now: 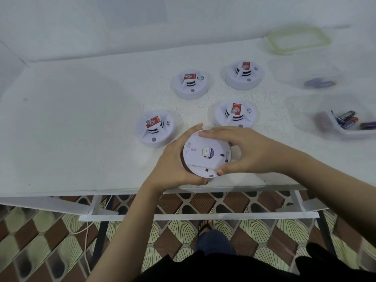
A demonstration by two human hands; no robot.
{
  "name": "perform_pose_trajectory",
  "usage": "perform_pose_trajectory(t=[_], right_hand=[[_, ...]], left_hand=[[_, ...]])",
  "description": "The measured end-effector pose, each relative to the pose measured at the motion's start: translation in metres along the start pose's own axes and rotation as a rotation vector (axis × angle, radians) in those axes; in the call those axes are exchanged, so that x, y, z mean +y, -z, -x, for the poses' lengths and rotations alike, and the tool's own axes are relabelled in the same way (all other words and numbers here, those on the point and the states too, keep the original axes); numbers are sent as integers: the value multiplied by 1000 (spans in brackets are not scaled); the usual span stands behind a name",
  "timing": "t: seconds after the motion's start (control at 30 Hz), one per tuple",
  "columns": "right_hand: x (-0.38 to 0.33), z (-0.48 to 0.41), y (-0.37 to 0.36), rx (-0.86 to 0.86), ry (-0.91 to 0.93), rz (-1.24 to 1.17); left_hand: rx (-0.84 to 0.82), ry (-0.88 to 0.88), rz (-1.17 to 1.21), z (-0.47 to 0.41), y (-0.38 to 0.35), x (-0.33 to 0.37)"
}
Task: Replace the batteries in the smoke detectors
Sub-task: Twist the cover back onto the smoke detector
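Note:
I hold a round white smoke detector (pixel 204 153) back side up, just above the table's front edge. My left hand (pixel 175 165) grips its left rim from below. My right hand (pixel 246 151) curls over its right side, fingertips on the far rim and thumb on the near rim. The back plate sits slightly off-centre on the body. Several more white detectors with red labels stand face up behind it, among them one at the near left (pixel 155 128), one at the near right (pixel 236 113) and one at the far left (pixel 190 83).
The white table (pixel 81 119) meets a white wall at the back. At the right stand a clear tub with batteries (pixel 345 123), another clear tub (pixel 317 78) holding a few batteries, and a lid (pixel 299 40). Patterned floor tiles and my foot show below the table edge.

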State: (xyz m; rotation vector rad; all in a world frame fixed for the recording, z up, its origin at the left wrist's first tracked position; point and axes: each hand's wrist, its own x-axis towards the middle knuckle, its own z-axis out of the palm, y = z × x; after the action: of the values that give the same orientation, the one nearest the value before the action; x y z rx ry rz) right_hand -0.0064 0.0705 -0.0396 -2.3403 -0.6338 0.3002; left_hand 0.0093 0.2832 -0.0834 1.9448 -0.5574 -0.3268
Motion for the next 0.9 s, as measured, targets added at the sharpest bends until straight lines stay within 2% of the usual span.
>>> perform_pose_trajectory(t=[0.27, 0.43, 0.67, 0.9], right_hand=[[-7, 5, -5, 126, -90, 22], [-4, 4, -6, 73, -128, 0], [4, -4, -14, 34, -123, -293], [12, -9, -22, 3, -117, -372]], left_hand=[[104, -7, -15, 5, -16, 3], [166, -57, -26, 4, -16, 11], [163, -52, -33, 5, -12, 12], [163, -23, 11, 6, -12, 16]])
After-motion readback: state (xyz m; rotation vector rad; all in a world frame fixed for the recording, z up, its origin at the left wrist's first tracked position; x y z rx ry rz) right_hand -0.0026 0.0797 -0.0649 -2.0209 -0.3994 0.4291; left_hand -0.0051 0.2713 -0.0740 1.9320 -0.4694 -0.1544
